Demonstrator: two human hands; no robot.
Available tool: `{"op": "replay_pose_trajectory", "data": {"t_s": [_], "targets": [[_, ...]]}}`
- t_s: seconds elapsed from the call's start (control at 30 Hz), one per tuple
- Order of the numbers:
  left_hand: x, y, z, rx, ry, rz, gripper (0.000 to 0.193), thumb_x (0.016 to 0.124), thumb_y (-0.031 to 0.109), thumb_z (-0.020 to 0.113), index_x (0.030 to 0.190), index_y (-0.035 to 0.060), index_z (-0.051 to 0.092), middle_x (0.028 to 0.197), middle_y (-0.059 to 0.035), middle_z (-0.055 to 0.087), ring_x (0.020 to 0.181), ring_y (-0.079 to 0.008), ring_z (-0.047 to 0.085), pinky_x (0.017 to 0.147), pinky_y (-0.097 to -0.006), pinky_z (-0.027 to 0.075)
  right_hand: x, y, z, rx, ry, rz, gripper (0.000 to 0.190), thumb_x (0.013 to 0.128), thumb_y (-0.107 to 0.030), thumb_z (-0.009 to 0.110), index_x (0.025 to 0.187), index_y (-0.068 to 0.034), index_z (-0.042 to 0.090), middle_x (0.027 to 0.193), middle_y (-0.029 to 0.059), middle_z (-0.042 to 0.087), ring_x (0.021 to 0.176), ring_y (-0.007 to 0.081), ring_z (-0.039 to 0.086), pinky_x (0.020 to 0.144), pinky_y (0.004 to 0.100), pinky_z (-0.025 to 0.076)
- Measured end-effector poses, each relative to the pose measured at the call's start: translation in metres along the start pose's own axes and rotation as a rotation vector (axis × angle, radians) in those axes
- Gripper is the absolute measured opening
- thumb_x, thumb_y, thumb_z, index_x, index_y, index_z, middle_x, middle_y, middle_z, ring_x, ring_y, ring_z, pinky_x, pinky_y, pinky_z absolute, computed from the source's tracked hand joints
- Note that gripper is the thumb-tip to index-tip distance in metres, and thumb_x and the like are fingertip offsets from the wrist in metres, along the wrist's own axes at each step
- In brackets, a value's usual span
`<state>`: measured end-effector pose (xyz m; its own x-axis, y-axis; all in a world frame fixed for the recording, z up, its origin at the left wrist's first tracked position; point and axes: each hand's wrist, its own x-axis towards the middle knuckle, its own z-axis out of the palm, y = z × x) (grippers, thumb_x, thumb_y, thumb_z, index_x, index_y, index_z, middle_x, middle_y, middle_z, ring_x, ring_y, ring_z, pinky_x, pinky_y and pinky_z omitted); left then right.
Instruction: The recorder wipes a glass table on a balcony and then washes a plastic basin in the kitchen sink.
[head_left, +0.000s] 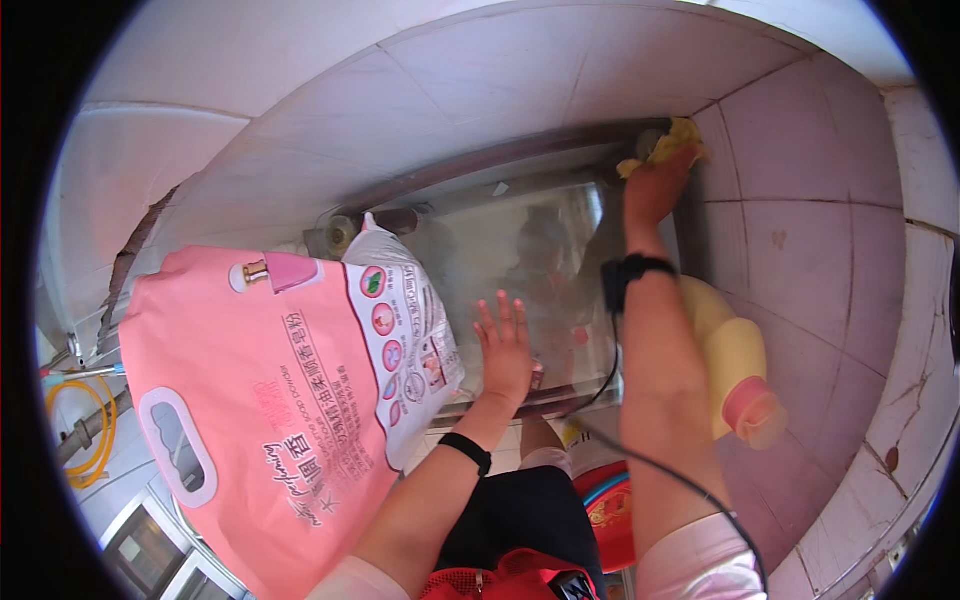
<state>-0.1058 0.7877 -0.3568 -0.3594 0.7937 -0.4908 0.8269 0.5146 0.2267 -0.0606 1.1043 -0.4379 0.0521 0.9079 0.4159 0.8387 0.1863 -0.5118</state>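
In the head view my right hand (660, 187) is at the far right corner of a glass shelf (465, 255), gripping a yellow cloth (679, 142) against the frame by the tiled wall. My left hand (506, 356) lies palm down over the shelf's near part, fingers spread, holding nothing. A large pink soap powder bag (262, 360) with a cut-out handle stands to its left. Beside my right forearm is a pale yellow plastic bottle (735, 352) with a pink cap, partly hidden by the arm.
Pinkish tiled walls (795, 247) close in the shelf behind and at the right. A glass jar or cup (341, 234) stands at the back left behind the bag. Red basins (611, 517) sit below, and a yellow hose (109, 435) hangs at far left. A black cable runs along my right arm.
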Motion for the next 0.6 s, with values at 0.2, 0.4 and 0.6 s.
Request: {"op": "replay_pose_trajectory", "data": {"t_s": [0.2,0.4,0.6], "targets": [[-0.004,-0.006,0.002,-0.022,0.009,-0.012,0.109,0.061,0.022,0.081,0.146,-0.0023,0.018,0.153,-0.0253,0.005,0.138,-0.0533,0.005,0.109,-0.062,0.021,-0.054,-0.045,0.002,0.188,-0.302,-0.29,0.055,0.08,-0.004,0.05,0.135,-0.005,0.046,0.136,0.0168,0.048,0.128,0.0332,0.042,0.109,0.0397,0.031],[-0.006,-0.034,0.057,0.099,0.316,0.096,0.106,0.062,0.021,0.08,0.145,-0.0022,0.019,0.153,-0.0254,0.006,0.137,-0.0545,0.006,0.107,-0.0636,0.023,-0.173,-0.121,-0.069,0.52,-0.962,-0.707,0.055,0.073,0.003,0.053,0.126,-0.011,0.056,0.138,0.0075,0.048,0.133,0.0252,0.039,0.114,0.0393,0.027],[-0.003,-0.007,-0.001,0.043,-0.006,0.013,0.107,0.062,0.026,0.083,0.144,-0.0022,0.022,0.153,-0.0241,0.009,0.137,-0.0527,0.009,0.108,-0.06,0.026,-0.174,-0.024,-0.15,0.322,-0.671,-0.214,0.055,0.076,0.006,0.049,0.127,-0.012,0.056,0.139,0.0054,0.048,0.132,0.0245,0.04,0.112,0.0388,0.028]]}}
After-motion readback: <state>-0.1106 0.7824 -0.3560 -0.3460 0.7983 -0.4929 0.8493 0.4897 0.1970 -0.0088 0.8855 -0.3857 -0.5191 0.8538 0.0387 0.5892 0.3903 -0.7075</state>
